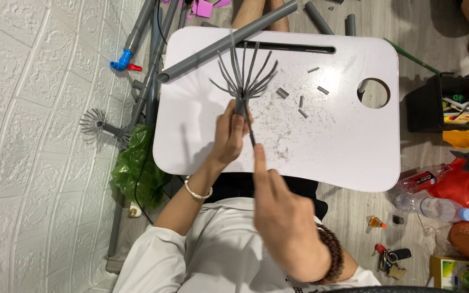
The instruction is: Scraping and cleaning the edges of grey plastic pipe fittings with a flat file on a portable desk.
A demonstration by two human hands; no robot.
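My left hand grips the stem of a grey plastic pipe piece whose far end is slit into several splayed strips, fanned out above a white lap table. My right hand is nearer to me, with its forefinger stretched along a thin dark tool that points at the pipe's stem. A long grey pipe lies slantwise across the table's far left corner. Short grey offcuts and dust lie scattered on the table top.
Grey pipes, one with a blue valve, and another fanned pipe piece lie on the floor at left beside a green bag. A black toolbox, bottles, keys and a red bag are at right. Another person's feet show at the top.
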